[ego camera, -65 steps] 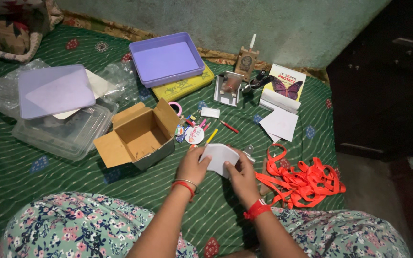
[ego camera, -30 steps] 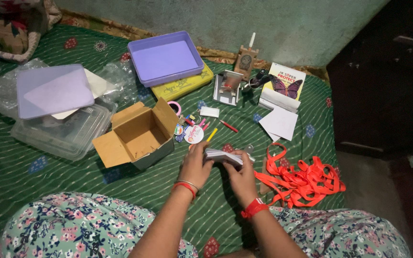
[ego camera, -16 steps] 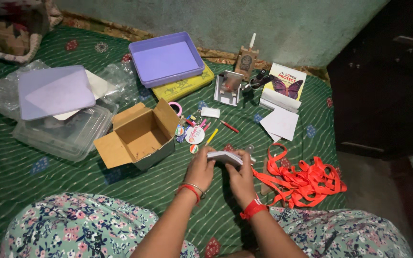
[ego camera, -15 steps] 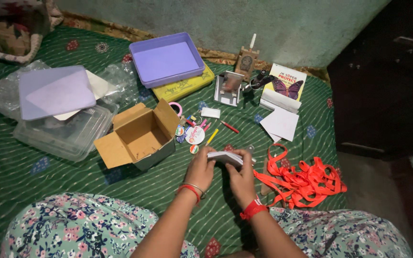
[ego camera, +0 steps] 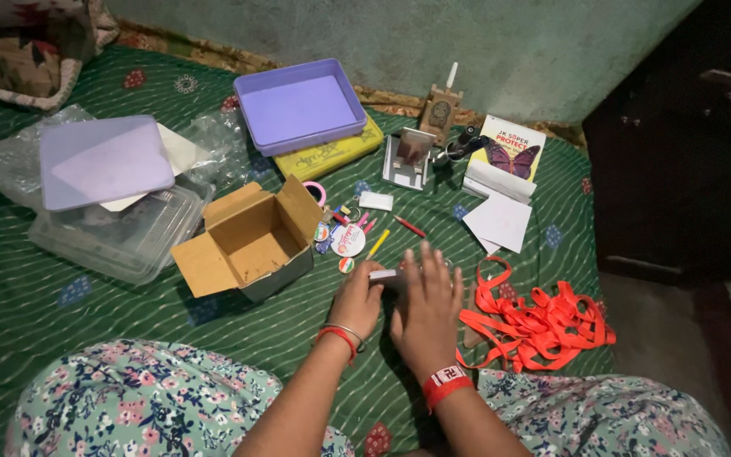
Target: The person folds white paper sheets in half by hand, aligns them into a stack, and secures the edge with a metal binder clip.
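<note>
A folded white paper piece [ego camera: 384, 275] lies on the green patterned cloth [ego camera: 61, 313] in front of me. My left hand [ego camera: 357, 298] pinches its left end, fingers curled. Over the rest of the paper my right hand [ego camera: 426, 306] lies flat, fingers spread, pressing down; most of the paper is hidden beneath it. Both wrists wear red bands. An open, empty cardboard box [ego camera: 251, 239] stands just left of my hands. A heap of red ribbon lanyards [ego camera: 535, 317] lies right of my right hand.
Round badges and small coloured pens [ego camera: 344, 237] are scattered beyond my hands. A clear container with a lilac lid [ego camera: 103, 161] sits far left, a lilac tray [ego camera: 299, 103] on a yellow box behind. White papers [ego camera: 499, 220], a butterfly booklet [ego camera: 511, 152] and a dark cabinet [ego camera: 678, 144] lie right.
The white paper was held up and folded between both hands; now it lies on the cloth, with my right hand flattened over it and my left at its end.
</note>
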